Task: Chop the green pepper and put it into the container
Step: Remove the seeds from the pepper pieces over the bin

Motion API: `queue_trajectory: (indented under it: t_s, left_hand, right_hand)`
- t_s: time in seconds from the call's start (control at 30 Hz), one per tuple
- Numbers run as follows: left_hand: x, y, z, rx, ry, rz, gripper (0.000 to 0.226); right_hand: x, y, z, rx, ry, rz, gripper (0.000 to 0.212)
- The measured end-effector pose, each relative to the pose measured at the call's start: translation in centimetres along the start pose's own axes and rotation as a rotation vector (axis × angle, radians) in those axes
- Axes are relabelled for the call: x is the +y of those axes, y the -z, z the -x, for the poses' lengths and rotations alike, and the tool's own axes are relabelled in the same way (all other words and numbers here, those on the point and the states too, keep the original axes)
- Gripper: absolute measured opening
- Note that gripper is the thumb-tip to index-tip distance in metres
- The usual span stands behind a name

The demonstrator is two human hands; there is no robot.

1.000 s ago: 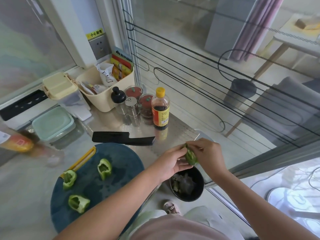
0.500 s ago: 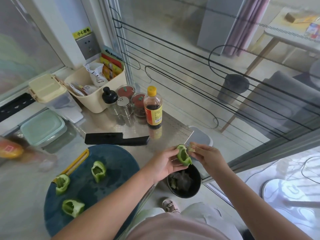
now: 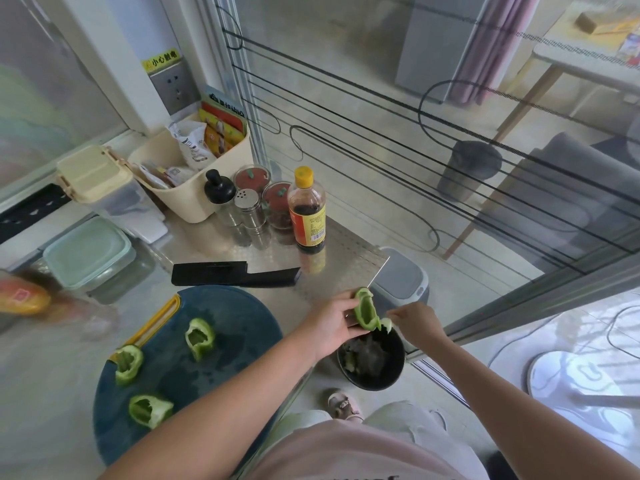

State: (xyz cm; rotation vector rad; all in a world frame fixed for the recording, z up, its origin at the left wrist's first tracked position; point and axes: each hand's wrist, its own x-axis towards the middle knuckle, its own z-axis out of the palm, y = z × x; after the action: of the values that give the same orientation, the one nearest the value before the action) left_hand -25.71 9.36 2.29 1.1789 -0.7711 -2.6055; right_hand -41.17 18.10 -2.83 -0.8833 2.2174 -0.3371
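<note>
The left hand [image 3: 329,322] is held out past the near right edge of the steel bench [image 3: 346,251], forearm reaching in from the near left. Its grip is closed on a hollow green pepper piece [image 3: 364,310], thumb on the near side, the open cavity turned to the right. The right hand [image 3: 417,323] comes in from the near right. Its fingertips are pinched together on a pale scrap of pepper core [image 3: 386,324] at the near lip of that piece. Both hands hang above a round black bin [image 3: 394,372] that holds scraps and stands below the bench edge.

Three more green pepper pieces [image 3: 199,337] lie apart on the round dark blue cutting board [image 3: 239,320] to the left, whose near right rim runs close to the bench edge. A black knife [image 3: 235,273] lies flat on the bench just beyond the board's far rim. Bare steel shows between the knife and the dark sauce bottle with a yellow cap [image 3: 306,209]. A clear plastic container with a mint green lid [image 3: 88,251] sits at the far left, well apart from the hands. A grey lidded bin [image 3: 401,284] stands just past the bench's right corner, and the glass sliding door closes off the right side.
</note>
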Motion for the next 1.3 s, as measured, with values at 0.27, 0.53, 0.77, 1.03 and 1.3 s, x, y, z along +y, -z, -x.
queue_trajectory:
  t_s: [0.27, 0.53, 0.77, 1.03, 1.3]
  left_hand:
    - [0.1, 0.2, -0.3, -0.019, -0.029, -0.098, 0.030]
    - [-0.4, -0.3, -0.7, -0.047, -0.075, -0.185, 0.043]
    - [-0.5, -0.3, -0.6, -0.027, -0.108, -0.241, 0.044]
    - [0.4, -0.5, 0.1, -0.102, -0.162, -0.170, 0.045]
    - [0.5, 0.2, 0.4, -0.208, -0.126, -0.106, 0.038]
  right_hand:
    - [-2.5, 2.7, 1.2, 0.066, 0.084, -0.304, 0.025]
    - [-4.9, 3.7, 2.6, -0.127, 0.155, -0.256, 0.017]
    - [-5.1, 3.8, 3.1, -0.042, 0.098, -0.334, 0.014]
    - [-5.9, 3.2, 4.0, 0.150, 0.167, -0.203, 0.013]
    - [-4.7, 4.3, 4.1, 0.002, -0.065, -0.950, 0.005]
